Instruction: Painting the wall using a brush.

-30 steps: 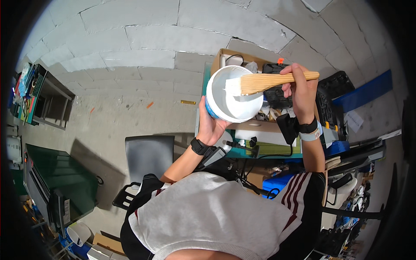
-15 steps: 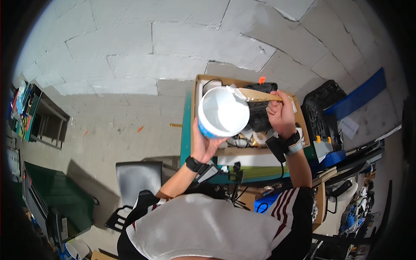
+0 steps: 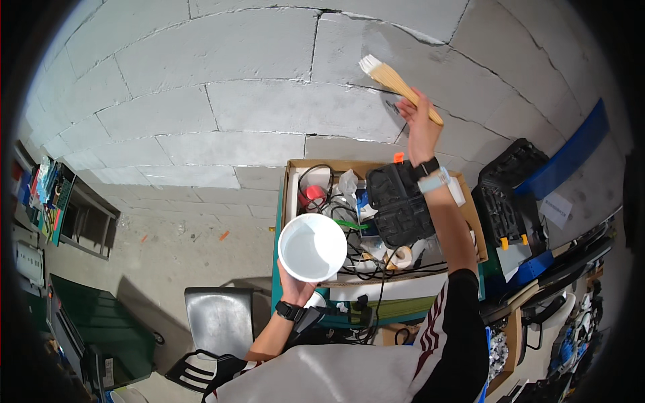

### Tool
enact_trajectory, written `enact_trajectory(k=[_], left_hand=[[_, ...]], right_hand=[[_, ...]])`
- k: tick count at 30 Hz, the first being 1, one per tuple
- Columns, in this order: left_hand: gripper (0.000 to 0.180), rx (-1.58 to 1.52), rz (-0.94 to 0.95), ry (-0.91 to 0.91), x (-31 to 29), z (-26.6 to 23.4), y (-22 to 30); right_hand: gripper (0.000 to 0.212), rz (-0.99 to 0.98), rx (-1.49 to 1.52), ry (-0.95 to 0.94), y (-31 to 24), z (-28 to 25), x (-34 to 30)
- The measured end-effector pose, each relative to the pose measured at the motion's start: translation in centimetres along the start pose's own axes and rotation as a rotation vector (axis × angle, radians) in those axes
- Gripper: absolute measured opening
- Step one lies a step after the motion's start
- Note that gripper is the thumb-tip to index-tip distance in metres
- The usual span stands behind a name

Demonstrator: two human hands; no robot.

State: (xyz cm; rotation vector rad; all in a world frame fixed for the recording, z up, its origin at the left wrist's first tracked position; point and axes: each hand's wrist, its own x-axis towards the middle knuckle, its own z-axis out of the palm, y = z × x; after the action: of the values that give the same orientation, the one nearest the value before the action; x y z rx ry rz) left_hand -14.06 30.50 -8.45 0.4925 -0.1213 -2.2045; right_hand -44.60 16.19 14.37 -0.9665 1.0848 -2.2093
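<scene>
A white bucket (image 3: 287, 250) with white paint inside rests in my left hand (image 3: 295, 289), which grips it from below at its near side. Raised in front of the block wall (image 3: 262, 107), my right hand (image 3: 421, 121) is closed around the wooden handle of a paintbrush (image 3: 396, 82). Its bristles are coated white, point up and to the left, and are close to the wall; I cannot tell if they touch. Parts of the wall are bright white, while patches near the brush and farther right are duller grey.
Below the wall, a cardboard box (image 3: 293, 195) on a green table holds cables, a black tool case (image 3: 396, 201) and a tape roll (image 3: 399, 257). Another open black case (image 3: 507, 195) lies to the right. A black chair (image 3: 218, 319) and a dark green cabinet (image 3: 101, 329) stand at left.
My right hand has lifted the paintbrush from the bucket's rim up to the wall. The bucket in my left hand sits lower in view and slightly left, as the view has tilted upward.
</scene>
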Motion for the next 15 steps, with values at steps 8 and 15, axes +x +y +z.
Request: enact_trajectory(k=[8, 15], left_hand=[[0.064, -0.010, 0.047, 0.126, 0.2, -1.6, -0.7], [0.067, -0.023, 0.039, 0.095, 0.1, -2.4, -0.8]], right_hand=[[0.031, -0.486, -0.527, -0.050, 4.2, 0.5, 3.7], [0.026, -0.634, -0.694, -0.020, 3.2, -2.0, 2.9]])
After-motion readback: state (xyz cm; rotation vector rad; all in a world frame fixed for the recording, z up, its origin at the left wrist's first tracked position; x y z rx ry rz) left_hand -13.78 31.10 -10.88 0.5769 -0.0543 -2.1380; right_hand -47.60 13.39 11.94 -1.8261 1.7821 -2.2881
